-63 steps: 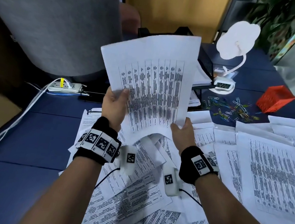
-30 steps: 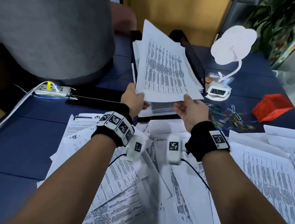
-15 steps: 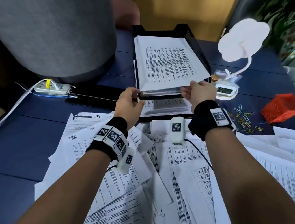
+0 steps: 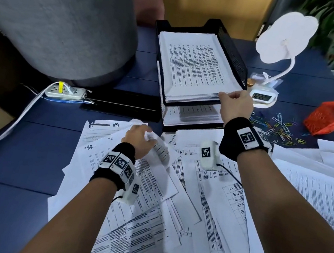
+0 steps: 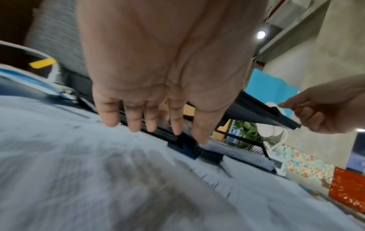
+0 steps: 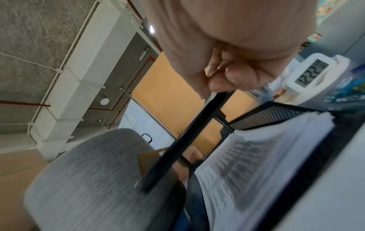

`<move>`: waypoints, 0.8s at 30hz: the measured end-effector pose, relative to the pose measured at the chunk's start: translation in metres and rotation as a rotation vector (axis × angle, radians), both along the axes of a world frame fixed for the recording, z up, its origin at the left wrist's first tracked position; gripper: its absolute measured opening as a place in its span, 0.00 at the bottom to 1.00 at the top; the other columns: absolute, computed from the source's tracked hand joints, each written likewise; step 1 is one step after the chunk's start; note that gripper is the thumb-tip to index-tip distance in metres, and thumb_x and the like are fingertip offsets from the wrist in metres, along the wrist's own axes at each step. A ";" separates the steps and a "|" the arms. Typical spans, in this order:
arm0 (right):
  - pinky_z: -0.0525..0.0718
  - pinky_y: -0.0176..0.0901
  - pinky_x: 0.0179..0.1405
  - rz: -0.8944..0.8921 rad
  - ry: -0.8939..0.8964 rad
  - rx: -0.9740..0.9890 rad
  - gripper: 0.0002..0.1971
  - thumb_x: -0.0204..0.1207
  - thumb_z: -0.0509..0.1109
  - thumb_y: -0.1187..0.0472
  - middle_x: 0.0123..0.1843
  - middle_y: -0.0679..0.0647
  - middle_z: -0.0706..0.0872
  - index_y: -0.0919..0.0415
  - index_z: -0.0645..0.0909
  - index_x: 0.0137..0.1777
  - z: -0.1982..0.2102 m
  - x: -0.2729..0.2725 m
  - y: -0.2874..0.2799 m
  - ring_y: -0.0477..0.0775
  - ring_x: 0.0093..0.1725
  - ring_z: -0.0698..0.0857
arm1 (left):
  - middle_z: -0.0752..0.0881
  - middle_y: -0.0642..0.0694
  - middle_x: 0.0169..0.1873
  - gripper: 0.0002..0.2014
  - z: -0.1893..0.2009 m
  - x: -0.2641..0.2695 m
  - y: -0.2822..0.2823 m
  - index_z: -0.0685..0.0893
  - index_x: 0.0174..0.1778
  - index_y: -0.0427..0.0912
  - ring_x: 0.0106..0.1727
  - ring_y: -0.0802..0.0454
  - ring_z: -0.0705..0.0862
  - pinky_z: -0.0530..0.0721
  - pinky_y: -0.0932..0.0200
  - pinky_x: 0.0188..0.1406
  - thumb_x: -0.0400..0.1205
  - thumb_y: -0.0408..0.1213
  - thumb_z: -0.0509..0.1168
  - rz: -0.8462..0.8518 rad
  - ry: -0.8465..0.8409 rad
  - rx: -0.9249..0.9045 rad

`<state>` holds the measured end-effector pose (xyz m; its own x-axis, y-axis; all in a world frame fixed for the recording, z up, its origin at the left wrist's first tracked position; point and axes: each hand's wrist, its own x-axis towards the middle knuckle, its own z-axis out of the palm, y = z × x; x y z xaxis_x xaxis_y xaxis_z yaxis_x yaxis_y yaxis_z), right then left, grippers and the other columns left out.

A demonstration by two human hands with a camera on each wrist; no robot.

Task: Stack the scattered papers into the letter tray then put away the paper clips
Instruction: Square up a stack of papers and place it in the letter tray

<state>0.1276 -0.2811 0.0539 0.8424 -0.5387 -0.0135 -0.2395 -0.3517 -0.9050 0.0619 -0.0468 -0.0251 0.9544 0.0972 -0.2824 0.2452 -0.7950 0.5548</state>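
Since the earlier frame, the left hand (image 4: 138, 138) has dropped from the letter tray (image 4: 233, 47) to the loose papers (image 4: 154, 180) on the bench (image 4: 19, 148), fingers extended and flat on a sheet; the right hand (image 4: 236, 105) pinches the near right corner of the stack (image 4: 194, 65) in the tray's top tier; loose papers lie nearest the left hand, long edges skewed; paper clips (image 4: 279, 129) lie right of the tray, beside the right hand.

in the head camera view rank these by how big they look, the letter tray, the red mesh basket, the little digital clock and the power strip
1. letter tray, clearly the largest
2. red mesh basket
3. power strip
4. digital clock

The power strip and clock look close in size, so their order is unsure.
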 end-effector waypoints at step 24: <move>0.73 0.39 0.29 0.682 0.612 -0.184 0.06 0.74 0.70 0.62 0.37 0.60 0.83 0.65 0.79 0.39 -0.085 -0.138 0.100 0.53 0.33 0.78 | 0.76 0.36 0.68 0.30 -0.030 -0.090 0.104 0.66 0.75 0.44 0.71 0.36 0.71 0.77 0.43 0.65 0.79 0.47 0.68 0.327 0.134 0.057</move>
